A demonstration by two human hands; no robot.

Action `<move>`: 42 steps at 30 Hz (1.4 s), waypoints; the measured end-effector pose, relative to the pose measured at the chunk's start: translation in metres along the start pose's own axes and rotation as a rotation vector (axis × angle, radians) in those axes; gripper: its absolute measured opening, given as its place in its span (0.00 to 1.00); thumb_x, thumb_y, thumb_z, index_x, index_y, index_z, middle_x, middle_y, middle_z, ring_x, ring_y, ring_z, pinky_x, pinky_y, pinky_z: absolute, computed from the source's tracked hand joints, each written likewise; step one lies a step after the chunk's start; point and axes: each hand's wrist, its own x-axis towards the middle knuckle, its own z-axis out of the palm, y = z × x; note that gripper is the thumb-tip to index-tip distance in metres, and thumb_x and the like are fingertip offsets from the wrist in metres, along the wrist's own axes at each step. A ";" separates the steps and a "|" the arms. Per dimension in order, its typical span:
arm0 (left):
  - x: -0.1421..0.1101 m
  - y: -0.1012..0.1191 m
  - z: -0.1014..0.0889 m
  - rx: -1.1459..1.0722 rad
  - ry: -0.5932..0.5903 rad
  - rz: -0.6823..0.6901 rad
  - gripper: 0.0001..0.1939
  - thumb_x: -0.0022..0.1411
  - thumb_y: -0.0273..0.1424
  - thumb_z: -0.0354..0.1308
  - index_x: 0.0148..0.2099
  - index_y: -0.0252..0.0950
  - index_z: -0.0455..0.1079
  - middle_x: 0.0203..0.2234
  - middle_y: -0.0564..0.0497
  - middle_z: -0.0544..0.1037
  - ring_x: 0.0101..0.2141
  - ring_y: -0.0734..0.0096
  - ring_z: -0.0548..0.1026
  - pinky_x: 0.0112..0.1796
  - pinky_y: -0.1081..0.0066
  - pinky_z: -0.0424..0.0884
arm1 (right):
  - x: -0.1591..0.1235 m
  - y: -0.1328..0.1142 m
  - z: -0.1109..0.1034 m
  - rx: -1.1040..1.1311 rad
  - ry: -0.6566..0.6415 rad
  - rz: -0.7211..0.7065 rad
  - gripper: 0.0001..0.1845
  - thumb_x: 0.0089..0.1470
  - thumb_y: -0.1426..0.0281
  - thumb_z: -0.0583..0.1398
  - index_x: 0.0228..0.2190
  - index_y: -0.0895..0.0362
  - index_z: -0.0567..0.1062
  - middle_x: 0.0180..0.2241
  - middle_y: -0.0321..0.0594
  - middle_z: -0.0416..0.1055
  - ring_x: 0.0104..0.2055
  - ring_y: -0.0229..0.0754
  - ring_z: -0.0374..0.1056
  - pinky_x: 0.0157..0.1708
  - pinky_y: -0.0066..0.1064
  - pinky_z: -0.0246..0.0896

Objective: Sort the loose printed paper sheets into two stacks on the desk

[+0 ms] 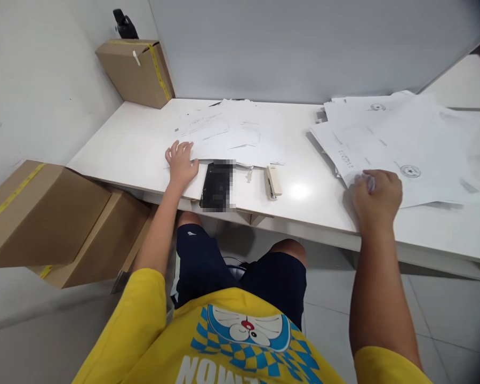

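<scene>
My left hand [181, 160] lies flat with fingers spread on the corner of a loose pile of printed papers [232, 130] in the middle of the white desk [132, 144]. My right hand [376, 197] is closed, pinching the near corner of a larger stack of stamped sheets [400, 138] at the right. A black phone [217, 185] lies by the desk's front edge just right of my left hand. A beige stapler [272, 182] rests beside the phone.
A cardboard box [138, 72] with yellow tape stands at the desk's back left corner, with a dark object [125, 24] on top. Two more cardboard boxes [52, 213] sit on the floor at the left. Grey walls close in the back and left.
</scene>
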 end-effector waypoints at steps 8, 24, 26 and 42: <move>0.016 -0.024 0.014 -0.051 -0.171 0.140 0.28 0.63 0.36 0.52 0.64 0.41 0.66 0.65 0.45 0.67 0.63 0.53 0.62 0.65 0.56 0.49 | 0.000 -0.011 -0.004 0.011 -0.013 0.032 0.16 0.50 0.68 0.54 0.38 0.58 0.76 0.42 0.52 0.72 0.49 0.55 0.67 0.52 0.50 0.63; 0.018 -0.030 0.020 -0.106 -0.113 0.134 0.20 0.66 0.32 0.50 0.57 0.43 0.74 0.58 0.50 0.75 0.58 0.54 0.67 0.60 0.56 0.60 | -0.002 -0.008 -0.005 0.005 0.011 0.043 0.19 0.49 0.64 0.52 0.38 0.59 0.77 0.42 0.53 0.75 0.49 0.56 0.69 0.51 0.49 0.63; 0.019 -0.029 0.019 -0.123 -0.108 0.131 0.19 0.67 0.32 0.50 0.56 0.43 0.75 0.57 0.49 0.76 0.57 0.54 0.68 0.60 0.56 0.61 | -0.002 -0.007 -0.006 0.003 0.010 0.046 0.19 0.49 0.64 0.52 0.38 0.59 0.77 0.42 0.54 0.74 0.49 0.57 0.69 0.52 0.49 0.63; 0.016 -0.024 0.015 0.025 -0.004 0.185 0.18 0.70 0.28 0.47 0.53 0.33 0.76 0.46 0.39 0.81 0.48 0.49 0.76 0.48 0.55 0.68 | -0.002 -0.016 -0.010 0.005 -0.042 0.104 0.19 0.53 0.69 0.52 0.42 0.62 0.77 0.45 0.58 0.73 0.49 0.50 0.65 0.55 0.42 0.57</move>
